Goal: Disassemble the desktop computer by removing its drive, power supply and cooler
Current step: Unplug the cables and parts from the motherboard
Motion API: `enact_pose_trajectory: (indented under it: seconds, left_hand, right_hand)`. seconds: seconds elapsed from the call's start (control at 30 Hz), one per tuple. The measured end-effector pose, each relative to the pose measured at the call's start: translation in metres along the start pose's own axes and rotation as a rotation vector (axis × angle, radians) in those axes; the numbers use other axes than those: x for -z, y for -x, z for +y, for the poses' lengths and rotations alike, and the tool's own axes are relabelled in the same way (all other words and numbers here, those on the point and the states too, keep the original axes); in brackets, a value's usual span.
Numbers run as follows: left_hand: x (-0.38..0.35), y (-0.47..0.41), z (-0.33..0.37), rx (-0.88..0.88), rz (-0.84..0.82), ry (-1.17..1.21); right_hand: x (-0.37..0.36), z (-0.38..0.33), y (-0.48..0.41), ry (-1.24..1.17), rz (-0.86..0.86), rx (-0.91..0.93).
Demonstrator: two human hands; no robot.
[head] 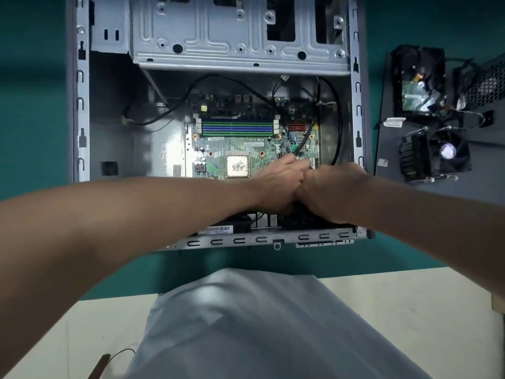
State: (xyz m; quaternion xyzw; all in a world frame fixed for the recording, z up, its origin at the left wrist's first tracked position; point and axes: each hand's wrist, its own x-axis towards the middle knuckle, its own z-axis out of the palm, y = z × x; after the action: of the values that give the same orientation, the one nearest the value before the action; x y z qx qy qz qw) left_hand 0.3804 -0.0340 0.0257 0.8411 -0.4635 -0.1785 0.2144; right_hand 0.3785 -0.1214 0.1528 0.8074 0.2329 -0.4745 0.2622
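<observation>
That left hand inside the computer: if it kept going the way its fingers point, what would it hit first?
Probably the black cable by the green plug, just beyond the left hand's fingers; depth is unclear, so it may pass above it.

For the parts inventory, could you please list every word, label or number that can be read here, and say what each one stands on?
No text can be read in this view.
Barcode sticker at the case's near edge: too small.
White stickers on the motherboard: blurred.
Hub label on the removed cooler: blurred.
White tag beside the removed drive: blurred.
</observation>
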Motion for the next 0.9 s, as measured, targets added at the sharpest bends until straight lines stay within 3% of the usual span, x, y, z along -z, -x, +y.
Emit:
enact_pose_trajectory:
  seconds: [0.1, 0.2, 0.33, 0.4, 0.6, 0.9]
  left_hand:
    - [-0.002, 0.003, 0.008, -0.012, 0.202, 0.133]
    - [-0.003, -0.001, 0.016, 0.095, 0.228, 0.301]
    - [-0.005, -0.003, 0.020, 0.181, 0.129, 0.301]
    - [-0.004, -0.001, 0.019, 0.143, 0.150, 0.269]
    - [-0.003, -0.001, 0.021, 0.079, 0.210, 0.014]
    - [-0.010, -0.006, 0.018, 0.100, -0.059, -0.076]
  right_hand:
    - [0.003, 0.000, 0.003, -0.047, 0.023, 0.013]
    - [0.004, -0.003, 0.010, 0.035, 0.102, 0.025]
    - [0.004, 0.000, 0.013, 0.198, 0.094, 0.112]
    - [0.004, 0.008, 0.013, 0.262, 0.070, 0.171]
    - [-0.006, 0.024, 0.016, 0.312, 0.215, 0.222]
    - [-0.020, 0.023, 0.008, 0.270, 0.338, 0.223]
